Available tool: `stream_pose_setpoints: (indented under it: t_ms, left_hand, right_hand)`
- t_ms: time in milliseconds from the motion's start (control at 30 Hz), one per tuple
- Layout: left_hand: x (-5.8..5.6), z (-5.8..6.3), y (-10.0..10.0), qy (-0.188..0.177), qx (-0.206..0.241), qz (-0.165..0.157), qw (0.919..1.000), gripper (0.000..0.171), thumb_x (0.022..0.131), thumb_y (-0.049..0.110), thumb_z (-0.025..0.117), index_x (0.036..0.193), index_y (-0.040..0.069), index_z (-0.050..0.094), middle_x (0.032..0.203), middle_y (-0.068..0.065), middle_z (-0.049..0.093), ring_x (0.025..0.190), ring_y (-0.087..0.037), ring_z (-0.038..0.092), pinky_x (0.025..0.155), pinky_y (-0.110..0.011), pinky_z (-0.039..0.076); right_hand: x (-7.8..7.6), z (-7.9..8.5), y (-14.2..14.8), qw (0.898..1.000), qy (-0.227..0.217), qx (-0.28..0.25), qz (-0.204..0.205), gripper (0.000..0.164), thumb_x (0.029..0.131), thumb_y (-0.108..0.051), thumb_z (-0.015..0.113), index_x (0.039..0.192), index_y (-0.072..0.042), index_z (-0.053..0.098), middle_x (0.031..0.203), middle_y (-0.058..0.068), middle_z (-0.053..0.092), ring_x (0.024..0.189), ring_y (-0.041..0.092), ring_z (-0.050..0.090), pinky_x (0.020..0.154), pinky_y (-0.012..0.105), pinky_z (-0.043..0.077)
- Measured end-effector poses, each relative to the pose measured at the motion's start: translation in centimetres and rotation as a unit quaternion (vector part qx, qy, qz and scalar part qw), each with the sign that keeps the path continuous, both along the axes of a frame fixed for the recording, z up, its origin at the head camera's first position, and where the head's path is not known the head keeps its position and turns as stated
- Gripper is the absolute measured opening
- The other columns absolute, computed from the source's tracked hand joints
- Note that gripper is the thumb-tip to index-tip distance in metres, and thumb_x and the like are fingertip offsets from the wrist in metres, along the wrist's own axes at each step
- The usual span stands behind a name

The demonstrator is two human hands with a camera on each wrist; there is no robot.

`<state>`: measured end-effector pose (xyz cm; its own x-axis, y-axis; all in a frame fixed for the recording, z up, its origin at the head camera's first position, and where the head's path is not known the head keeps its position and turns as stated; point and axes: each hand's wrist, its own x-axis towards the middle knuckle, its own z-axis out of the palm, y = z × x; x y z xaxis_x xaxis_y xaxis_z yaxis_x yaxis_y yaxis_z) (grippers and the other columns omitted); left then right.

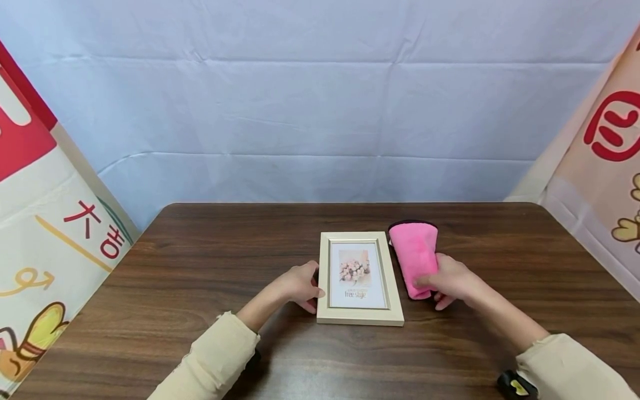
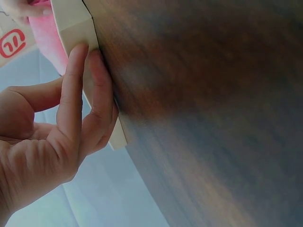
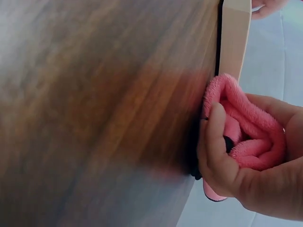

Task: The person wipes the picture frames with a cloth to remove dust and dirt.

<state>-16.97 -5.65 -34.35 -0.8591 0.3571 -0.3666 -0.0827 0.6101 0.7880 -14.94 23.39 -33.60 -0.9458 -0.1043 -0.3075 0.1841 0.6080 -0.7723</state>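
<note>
A cream picture frame [image 1: 361,316] lies face up on the brown table, showing a flower print and the words "free style". My left hand [image 1: 301,286] holds its left edge, thumb tip over the border and fingers [image 2: 72,90] against the side. Just right of the frame is a folded pink plush cloth [image 1: 414,250] with dark trim along its far end. My right hand [image 1: 450,280] grips its near end; in the right wrist view its soft folded layers bulge between thumb and fingers [image 3: 217,137].
The wooden table [image 1: 225,250] has rounded far corners. Behind it hangs a pale blue creased cloth backdrop [image 1: 300,111]. Printed banners flank the table, a red and white one [image 1: 55,222] at left and a pinkish one [image 1: 600,183] at right.
</note>
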Motion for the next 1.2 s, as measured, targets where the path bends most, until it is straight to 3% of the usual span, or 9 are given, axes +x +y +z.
stream_pose_setpoints:
  t_ms: [233,400,500,567,667,800,1000,1200]
  left_hand:
    - [0.0,0.1,0.0,-0.002,-0.008,0.002,1.0000,0.043,0.084,-0.007,0.060,0.123,-0.004,0.040,0.082,-0.015,0.051,0.060,-0.025,0.061,0.049,-0.030,0.057]
    - [-0.1,0.1,0.0,-0.006,-0.015,0.004,0.9999,0.043,0.084,-0.006,0.059,0.123,-0.003,0.040,0.082,-0.015,0.051,0.058,-0.024,0.060,0.048,-0.031,0.057]
    - [-0.1,0.2,0.1,-0.007,-0.021,0.005,0.9997,0.043,0.084,-0.006,0.060,0.123,-0.003,0.041,0.082,-0.015,0.051,0.057,-0.024,0.060,0.048,-0.030,0.057]
    - [-0.1,0.3,0.2,-0.001,-0.031,0.002,0.9995,0.044,0.083,-0.005,0.060,0.123,-0.002,0.041,0.081,-0.015,0.051,0.057,-0.024,0.060,0.048,-0.030,0.057]
    - [-0.2,0.7,0.2,0.015,-0.056,-0.007,0.9983,0.044,0.084,-0.002,0.061,0.123,-0.002,0.041,0.079,-0.014,0.052,0.058,-0.023,0.059,0.048,-0.029,0.057]
    - [-0.5,1.6,0.3,0.043,-0.096,-0.020,0.9943,0.050,0.086,0.006,0.062,0.129,-0.002,0.037,0.079,-0.013,0.053,0.061,-0.023,0.058,0.049,-0.028,0.056]
    - [-1.0,2.9,0.0,0.079,-0.128,-0.024,0.9883,0.061,0.088,0.017,0.062,0.135,-0.003,0.031,0.088,-0.011,0.051,0.059,-0.020,0.060,0.056,-0.030,0.055]
    - [-1.0,3.9,-0.2,0.147,-0.159,-0.035,0.9756,0.056,0.087,0.023,0.063,0.130,-0.003,0.039,0.099,-0.012,0.056,0.086,-0.024,0.055,0.073,-0.036,0.049]
  right_hand:
    - [0.0,0.6,0.8,0.999,-0.019,-0.002,0.026,0.071,0.081,-0.026,0.066,0.123,0.012,0.024,0.084,0.016,0.048,0.068,0.024,0.051,0.052,0.038,0.057]
    - [-0.1,1.3,1.5,0.999,-0.022,0.009,0.044,0.087,0.082,-0.037,0.066,0.132,0.013,0.014,0.076,0.012,0.048,0.070,0.022,0.051,0.057,0.039,0.058]
    - [-0.1,1.7,2.0,0.998,-0.021,0.015,0.050,0.093,0.084,-0.041,0.064,0.135,0.015,0.010,0.094,0.026,0.049,0.081,0.027,0.054,0.061,0.041,0.058]
    - [-0.2,2.0,2.5,0.999,-0.022,0.013,0.048,0.095,0.085,-0.042,0.062,0.136,0.016,0.008,0.113,0.034,0.041,0.091,0.031,0.054,0.063,0.042,0.058]
    - [-0.3,2.3,3.2,0.999,-0.027,-0.010,0.043,0.092,0.088,-0.041,0.058,0.136,0.017,0.005,0.125,0.037,0.035,0.095,0.031,0.057,0.068,0.042,0.058]
    - [-0.7,2.6,4.2,0.998,-0.025,-0.047,0.035,0.084,0.092,-0.038,0.052,0.137,0.016,0.005,0.113,0.032,0.050,0.086,0.024,0.061,0.072,0.041,0.057]
    - [-1.0,2.7,5.6,0.998,-0.023,-0.054,0.019,0.079,0.093,-0.040,0.049,0.136,0.016,0.011,0.112,0.031,0.049,0.090,0.026,0.059,0.074,0.042,0.056]
    - [-1.0,2.5,7.0,0.998,-0.020,-0.057,0.009,0.075,0.094,-0.038,0.049,0.136,0.014,0.016,0.110,0.025,0.051,0.089,0.024,0.058,0.074,0.040,0.056]
